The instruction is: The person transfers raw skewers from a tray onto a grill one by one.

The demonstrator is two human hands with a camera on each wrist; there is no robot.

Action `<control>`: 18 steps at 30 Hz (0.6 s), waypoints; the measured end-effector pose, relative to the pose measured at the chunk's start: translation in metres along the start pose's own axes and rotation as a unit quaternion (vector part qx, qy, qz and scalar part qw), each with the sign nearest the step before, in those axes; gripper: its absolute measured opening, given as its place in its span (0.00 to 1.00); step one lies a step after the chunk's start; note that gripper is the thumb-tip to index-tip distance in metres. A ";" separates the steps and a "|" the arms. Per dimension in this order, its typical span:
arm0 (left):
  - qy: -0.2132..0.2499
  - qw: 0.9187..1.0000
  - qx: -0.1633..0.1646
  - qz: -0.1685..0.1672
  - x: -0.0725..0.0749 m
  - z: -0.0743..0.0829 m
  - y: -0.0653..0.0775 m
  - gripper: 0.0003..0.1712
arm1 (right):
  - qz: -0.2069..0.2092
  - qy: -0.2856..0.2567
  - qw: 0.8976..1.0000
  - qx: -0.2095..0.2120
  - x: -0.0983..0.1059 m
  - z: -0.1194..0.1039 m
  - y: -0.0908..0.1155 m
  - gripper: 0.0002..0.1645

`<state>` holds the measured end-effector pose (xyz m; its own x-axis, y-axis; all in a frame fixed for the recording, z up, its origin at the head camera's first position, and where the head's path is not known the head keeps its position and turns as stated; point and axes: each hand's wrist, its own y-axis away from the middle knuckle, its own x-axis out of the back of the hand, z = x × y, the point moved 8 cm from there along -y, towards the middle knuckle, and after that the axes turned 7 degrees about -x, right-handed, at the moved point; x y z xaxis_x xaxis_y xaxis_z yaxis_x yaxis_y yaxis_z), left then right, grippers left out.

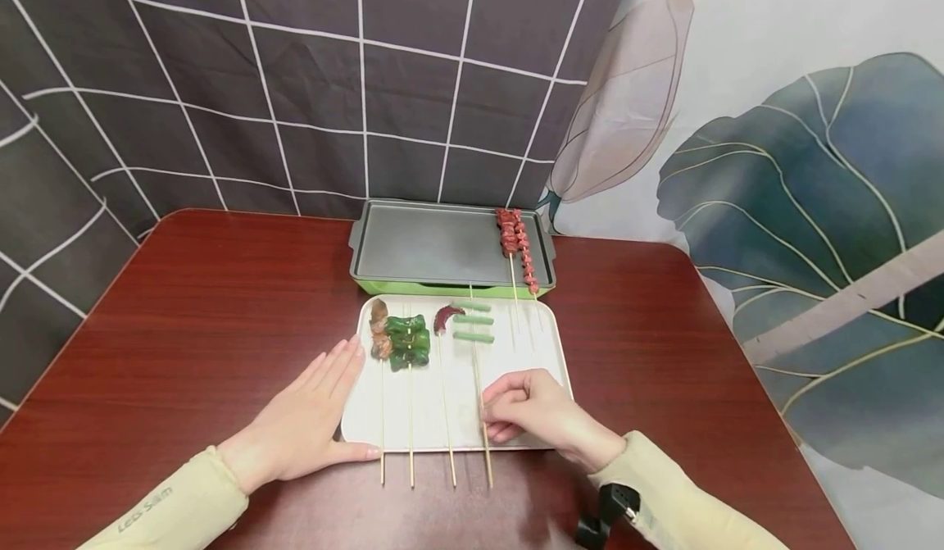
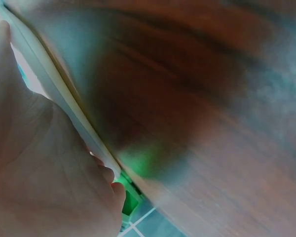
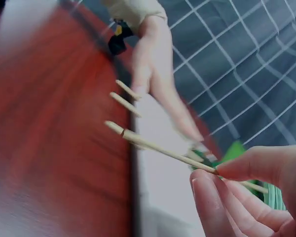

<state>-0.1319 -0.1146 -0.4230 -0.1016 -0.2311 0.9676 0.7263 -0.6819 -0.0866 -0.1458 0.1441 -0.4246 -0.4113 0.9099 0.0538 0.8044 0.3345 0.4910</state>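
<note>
My right hand (image 1: 542,412) pinches the bamboo stick (image 3: 167,154) of a skewer with several green bean-like pieces (image 1: 474,320), between thumb and fingers, over the white tray (image 1: 429,427). Straight fingers of my left hand (image 1: 304,419) lie along the tray's left edge, its thumb at the near left corner. In the left wrist view that palm (image 2: 44,158) covers part of the tray rim (image 2: 71,106). Also on the tray are a brown mushroom-like skewer (image 1: 379,333), a green pepper skewer (image 1: 408,341) and a dark red curved piece (image 1: 446,318) on a stick.
Behind the tray stands a grey griddle pan (image 1: 435,243) on a green base (image 1: 435,288). Two red meat skewers (image 1: 509,234) lie at its right side, sticks reaching over the tray. Everything is on a reddish wooden table (image 1: 243,304), against a dark checked cloth (image 1: 310,83).
</note>
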 end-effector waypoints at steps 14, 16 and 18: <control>-0.002 1.000 -0.003 0.003 0.001 0.000 0.000 0.69 | 0.116 0.097 0.986 0.065 0.070 -0.117 -0.040 0.21; -0.002 1.000 -0.003 0.003 0.001 0.000 0.000 0.69 | 0.116 0.093 0.988 0.042 0.073 -0.120 -0.058 0.21; -0.001 1.000 -0.003 0.002 0.001 0.000 0.000 0.69 | 0.115 0.084 0.990 0.021 0.073 -0.119 -0.074 0.19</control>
<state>-0.1316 -0.1152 -0.4220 -0.0967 -0.2321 0.9679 0.7232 -0.6845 -0.0919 -0.2869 0.1565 -0.3534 -0.2777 0.9107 0.3059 0.9006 0.1359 0.4128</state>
